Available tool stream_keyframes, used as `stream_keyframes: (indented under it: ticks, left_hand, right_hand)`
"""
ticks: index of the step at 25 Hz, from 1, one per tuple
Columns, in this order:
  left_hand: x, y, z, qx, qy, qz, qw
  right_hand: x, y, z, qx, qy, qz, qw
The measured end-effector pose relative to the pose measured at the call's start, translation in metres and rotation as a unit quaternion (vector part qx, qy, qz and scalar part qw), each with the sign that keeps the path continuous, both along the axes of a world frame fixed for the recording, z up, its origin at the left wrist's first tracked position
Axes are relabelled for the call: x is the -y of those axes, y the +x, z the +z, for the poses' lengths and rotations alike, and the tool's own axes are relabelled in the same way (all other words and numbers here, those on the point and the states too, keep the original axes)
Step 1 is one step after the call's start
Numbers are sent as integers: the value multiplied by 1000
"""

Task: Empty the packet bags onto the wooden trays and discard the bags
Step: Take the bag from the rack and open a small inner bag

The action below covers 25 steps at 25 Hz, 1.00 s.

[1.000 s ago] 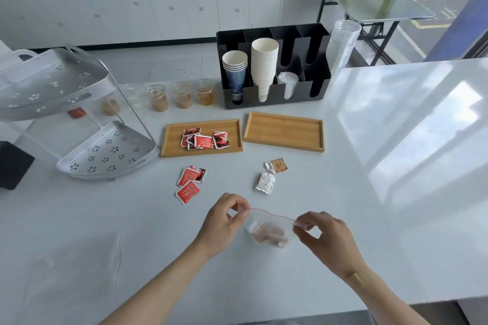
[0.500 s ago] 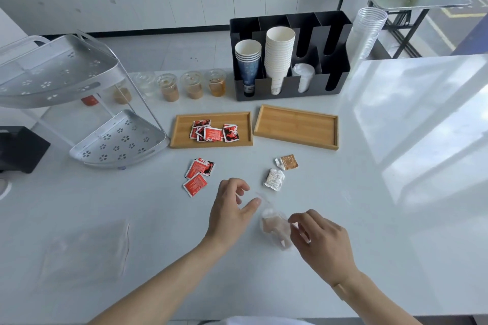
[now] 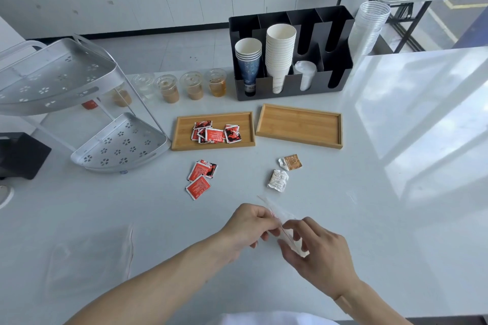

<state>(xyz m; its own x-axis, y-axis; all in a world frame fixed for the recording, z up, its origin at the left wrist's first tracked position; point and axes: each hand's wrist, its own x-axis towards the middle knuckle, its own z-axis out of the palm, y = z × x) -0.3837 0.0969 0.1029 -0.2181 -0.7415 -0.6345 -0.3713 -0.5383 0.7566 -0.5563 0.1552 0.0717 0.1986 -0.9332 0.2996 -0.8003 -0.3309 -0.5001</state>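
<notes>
Two hands pinch a clear packet bag above the white counter, on the near side of the wooden trays.

The left hand (image 3: 250,227) and right hand (image 3: 314,250) are close together, each gripping the clear zip bag (image 3: 284,224) by its red-lined mouth; the bag's contents are blurred, apparently pale brown packets. Taking the left wooden tray (image 3: 182,137) as landmark: a heap of red sachets (image 3: 215,133) lies in it; the right wooden tray (image 3: 299,124) sits just beside it to the right; three more red sachets (image 3: 200,178) lie on the counter just nearer than it; a brown packet (image 3: 291,162) and a white packet (image 3: 277,179) lie nearer and to its right; an emptied clear bag (image 3: 89,258) lies flat well nearer and to its left.
</notes>
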Motion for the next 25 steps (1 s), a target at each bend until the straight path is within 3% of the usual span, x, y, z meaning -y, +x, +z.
stream_keyframes:
  ticks: [3,8,14,19,25]
  left_hand:
    - [3,3,-1,-1,-2,-15,1000]
    - [6,2,-4,-9,-7,-29,1000]
    - [4,2,-13,-37,-39,-55,997]
    - [12,15,-14,-58,-78,-152,984]
    - [10,19,-17,-61,-85,-169,980]
  right_hand:
    - [6,-1,13,104,172,-21,979]
    - [34,-6,22,257,394,-7,883]
    - [44,-8,24,263,470,-8,843]
    - [47,-14,24,287,540,18,791]
    - [49,-15,22,256,536,48,803]
